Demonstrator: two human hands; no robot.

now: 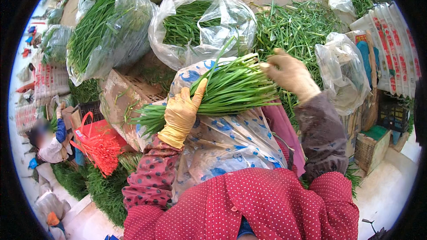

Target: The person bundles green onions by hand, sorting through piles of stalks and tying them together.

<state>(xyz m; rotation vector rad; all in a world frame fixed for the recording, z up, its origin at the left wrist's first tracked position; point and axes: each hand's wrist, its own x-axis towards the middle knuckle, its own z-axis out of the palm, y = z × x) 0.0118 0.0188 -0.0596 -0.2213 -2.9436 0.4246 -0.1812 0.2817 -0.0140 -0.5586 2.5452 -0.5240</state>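
A thick bunch of garlic chives (237, 85) lies across my lap over a plastic sheet (230, 140) with blue prints. My left hand (181, 113), in a yellow rubber glove, grips the bunch near its leafy end, the index finger stretched along the leaves. At the pale cut ends on the right is my right hand (290, 73), gloved and blurred by motion. Its fingertips meet the stem ends; whether they pinch a stalk cannot be made out.
Loose green leaves (297, 30) heap up beyond my right hand. Ahead stand an open clear bag of chives (186, 23) and another stuffed bag (110, 30). Red ties (103, 146) hang at left, near a seated person (55, 143). A crumpled plastic bag (342, 73) is at right.
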